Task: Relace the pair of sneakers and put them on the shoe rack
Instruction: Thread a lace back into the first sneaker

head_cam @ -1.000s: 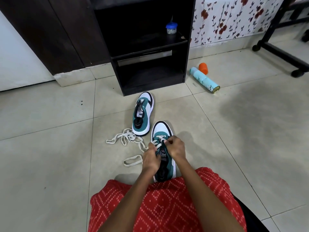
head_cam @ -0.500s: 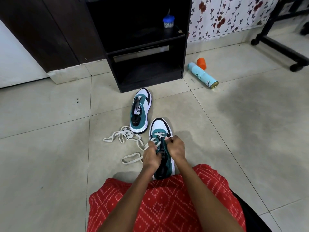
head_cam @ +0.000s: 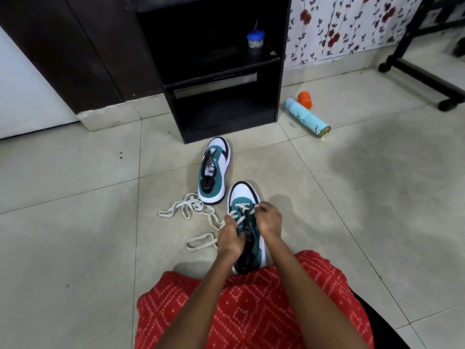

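Lacing the near teal-and-white suede sneaker (head_cam: 247,222) on the floor tile.
We had our left hand (head_cam: 230,236) and right hand (head_cam: 269,220) pinched shut on its flat cream cotton lace (head_cam: 201,217); limp and light, we judged it best gripped near the tips.

Both sneakers, the near sneaker (head_cam: 245,222) and the far sneaker (head_cam: 214,170), are teal with white toes and soles and black trim, and the loose shoelace (head_cam: 191,212) is cream. The shoe rack (head_cam: 214,71) is black, holding a clear jar (head_cam: 255,40) with a blue lid. The floor (head_cam: 75,222) is pale grey-green tile, the wallpaper (head_cam: 339,26) white with red flowers on dark vines, the spray can (head_cam: 305,118) light blue, its cap (head_cam: 305,99) orange, and the garment (head_cam: 251,311) red with white dotted diamonds.
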